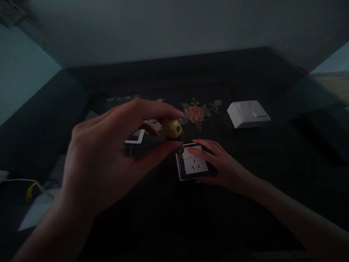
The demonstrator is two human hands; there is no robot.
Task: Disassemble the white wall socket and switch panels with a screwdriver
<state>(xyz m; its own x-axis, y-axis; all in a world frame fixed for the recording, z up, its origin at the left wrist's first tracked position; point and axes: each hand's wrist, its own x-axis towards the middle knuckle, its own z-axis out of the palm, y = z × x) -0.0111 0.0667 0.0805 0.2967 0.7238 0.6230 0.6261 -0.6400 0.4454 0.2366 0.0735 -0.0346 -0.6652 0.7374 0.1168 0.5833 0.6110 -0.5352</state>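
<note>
Yellow round-capped screwdriver handle (pixel 172 129) pinched in left hand (pixel 109 163), grip closed round it, tip down at white square wall socket (pixel 194 164). Right hand (pixel 218 163) flat, fingers open, pressing socket mid dark tabletop (pixel 272 174). Writing near far edge unreadable.

head-worn view, angled down, close over table (pixel 272 163)

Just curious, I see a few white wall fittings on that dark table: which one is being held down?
The socket with the slots facing up, under the right hand. The switch lies untouched farther back.
</note>
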